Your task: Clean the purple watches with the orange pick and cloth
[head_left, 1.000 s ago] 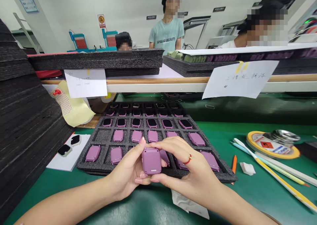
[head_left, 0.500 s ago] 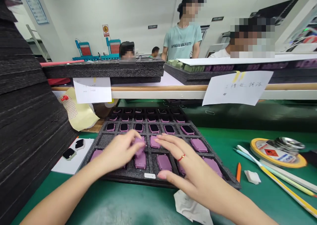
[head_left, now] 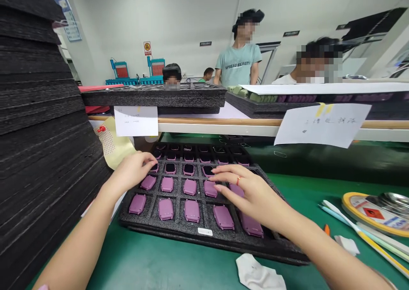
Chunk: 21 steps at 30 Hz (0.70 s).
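A black foam tray [head_left: 179, 229] holds rows of purple smartwatch cases. In the two front rows the cases lie with their purple backs up, such as this smartwatch case [head_left: 165, 209]; farther back, dark screens face up. My left hand [head_left: 136, 170] is closed, thumb and fingers on a smartwatch [head_left: 155, 167] at the left end of the third row, which they partly hide. My right hand [head_left: 252, 192] spreads its fingers over the tray's right side. Its fingertips are at a screen-up smartwatch [head_left: 207, 170] and a back-up smartwatch case [head_left: 210, 189]; I cannot tell whether they touch.
Stacked black foam sheets [head_left: 38, 153] rise on the left. A shelf [head_left: 249, 129] with foam trays and paper notes crosses behind. At right lie a yellow-rimmed round container [head_left: 367, 222], brushes [head_left: 354, 226] and a white cloth [head_left: 258, 273]. Several people are beyond the shelf.
My left hand has let go of a purple smartwatch case and moved left and back to the third row. The formerly vacant left slot in the second row now holds a case.
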Tool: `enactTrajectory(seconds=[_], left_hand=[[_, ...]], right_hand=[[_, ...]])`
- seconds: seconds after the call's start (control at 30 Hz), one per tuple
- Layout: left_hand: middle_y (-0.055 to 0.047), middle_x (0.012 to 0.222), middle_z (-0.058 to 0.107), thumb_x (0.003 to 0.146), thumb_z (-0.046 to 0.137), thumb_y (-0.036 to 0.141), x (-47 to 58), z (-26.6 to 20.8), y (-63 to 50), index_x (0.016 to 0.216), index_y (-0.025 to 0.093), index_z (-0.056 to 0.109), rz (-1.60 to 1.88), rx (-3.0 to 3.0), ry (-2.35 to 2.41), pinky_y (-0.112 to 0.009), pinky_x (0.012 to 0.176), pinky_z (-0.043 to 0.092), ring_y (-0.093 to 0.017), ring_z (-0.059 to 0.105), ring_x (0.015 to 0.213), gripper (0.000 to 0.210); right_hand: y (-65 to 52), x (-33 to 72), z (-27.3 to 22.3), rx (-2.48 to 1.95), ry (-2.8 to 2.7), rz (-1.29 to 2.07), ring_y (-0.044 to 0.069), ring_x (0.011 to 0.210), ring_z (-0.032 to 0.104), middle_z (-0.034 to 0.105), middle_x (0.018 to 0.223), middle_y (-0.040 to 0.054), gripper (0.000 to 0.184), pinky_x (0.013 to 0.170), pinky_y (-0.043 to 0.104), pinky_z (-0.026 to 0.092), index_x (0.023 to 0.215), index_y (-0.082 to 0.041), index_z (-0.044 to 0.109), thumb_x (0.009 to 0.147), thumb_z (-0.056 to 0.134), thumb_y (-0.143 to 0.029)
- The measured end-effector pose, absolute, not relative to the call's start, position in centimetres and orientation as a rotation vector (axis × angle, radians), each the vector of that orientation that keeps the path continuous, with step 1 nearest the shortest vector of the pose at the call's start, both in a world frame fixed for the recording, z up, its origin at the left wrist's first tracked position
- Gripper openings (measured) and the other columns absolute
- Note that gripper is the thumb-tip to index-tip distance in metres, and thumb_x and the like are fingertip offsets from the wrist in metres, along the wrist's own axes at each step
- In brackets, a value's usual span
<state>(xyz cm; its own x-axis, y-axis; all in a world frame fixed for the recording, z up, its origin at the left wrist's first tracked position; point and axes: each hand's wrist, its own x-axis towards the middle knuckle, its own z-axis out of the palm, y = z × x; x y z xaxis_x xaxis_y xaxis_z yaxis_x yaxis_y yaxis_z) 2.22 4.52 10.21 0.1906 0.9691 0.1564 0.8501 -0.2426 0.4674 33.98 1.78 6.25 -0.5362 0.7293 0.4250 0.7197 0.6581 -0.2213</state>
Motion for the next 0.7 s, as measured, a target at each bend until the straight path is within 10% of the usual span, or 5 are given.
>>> enactTrajectory(seconds=[0.7], left_hand=[[-0.004, 0.095, 0.071, 0.098, 0.051, 0.028, 12.1, 4.0, 0.0, 0.102, 0.022, 0.072, 0.390, 2.600, 1.117, -0.036, 0.079, 0.053, -0.024, 0.069, 0.091, 0.023]], right_hand=[[13.3, 30.3, 8.5, -1.650, -2.966, 0.254, 0.022, 0.105, 0.068, 0.066, 0.125, 0.0090, 0.033, 0.088, 0.043, 0.059, 0.126, -0.017, 0.062, 0.098, 0.064, -0.035]])
